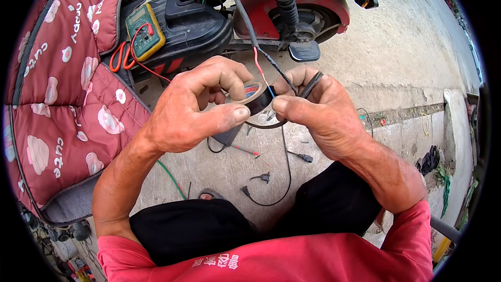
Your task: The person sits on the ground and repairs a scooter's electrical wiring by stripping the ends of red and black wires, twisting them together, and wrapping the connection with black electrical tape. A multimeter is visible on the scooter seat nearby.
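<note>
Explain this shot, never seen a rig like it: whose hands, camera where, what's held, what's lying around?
There is no robot here: a person works with two bare hands. The picture comes from a wide fisheye camera worn on the head, looking down, so straight edges bend toward the rim. Its left is the person's left.

The left hand's grip is on a roll of black tape. The right hand's grip pinches a blue wire at the thumb.

Beyond is a vehicle, with a multimeter on its dark body. Cables with plugs lie on the concrete ground.
</note>
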Tool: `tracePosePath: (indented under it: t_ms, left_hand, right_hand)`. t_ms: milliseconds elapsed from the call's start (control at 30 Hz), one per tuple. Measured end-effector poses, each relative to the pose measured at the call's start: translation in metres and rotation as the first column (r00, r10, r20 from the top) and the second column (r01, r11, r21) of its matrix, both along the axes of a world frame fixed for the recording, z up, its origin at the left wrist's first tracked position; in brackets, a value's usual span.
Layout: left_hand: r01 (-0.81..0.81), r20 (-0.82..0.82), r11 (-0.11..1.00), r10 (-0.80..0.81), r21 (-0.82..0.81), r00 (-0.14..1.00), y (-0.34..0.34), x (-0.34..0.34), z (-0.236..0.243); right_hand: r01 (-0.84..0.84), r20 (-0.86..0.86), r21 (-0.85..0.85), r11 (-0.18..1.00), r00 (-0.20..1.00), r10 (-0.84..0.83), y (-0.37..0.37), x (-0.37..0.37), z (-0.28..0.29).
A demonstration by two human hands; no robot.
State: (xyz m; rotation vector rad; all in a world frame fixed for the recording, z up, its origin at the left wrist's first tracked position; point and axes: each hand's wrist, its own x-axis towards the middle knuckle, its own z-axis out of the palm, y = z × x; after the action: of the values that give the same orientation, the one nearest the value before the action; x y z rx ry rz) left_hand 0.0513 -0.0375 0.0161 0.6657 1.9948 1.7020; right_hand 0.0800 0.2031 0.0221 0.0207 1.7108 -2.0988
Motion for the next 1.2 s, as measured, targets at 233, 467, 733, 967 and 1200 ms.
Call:
tracePosePath:
  t_ms: [233, 467, 733, 967, 1200]
  left_hand:
    - [0.094, -0.206, 0.996, -0.094, -0.013, 0.974, -0.006, -0.004, -0.004]
    - [0.124, -0.009, 0.972, -0.124, 0.201, 0.992, -0.007, -0.002, -0.008]
    - [0.058, 0.112, 0.93, -0.105, 0.363, 0.988, 0.009, 0.001, -0.006]
    - [-0.122, 0.114, 0.949, 0.092, 0.289, 0.989, 0.02, 0.012, 0.004]
    - [-0.173, 0.151, 0.97, 0.149, 0.169, 0.977, 0.022, 0.01, 0.006]
  right_hand:
    - [0.031, -0.107, 0.043, 0.999, 0.994, -0.026, 0.0, -0.001, -0.001]
    - [0.025, -0.194, 0.214, 0.976, 0.981, 0.017, -0.001, -0.003, -0.002]
    - [-0.006, -0.158, 0.251, 0.968, 0.986, 0.047, -0.006, -0.002, 0.003]
    - [0.121, -0.232, 0.248, 0.961, 0.971, -0.062, -0.011, -0.003, -0.007]
    - [0.193, -0.349, 0.081, 0.978, 0.924, -0.154, -0.014, -0.002, -0.021]
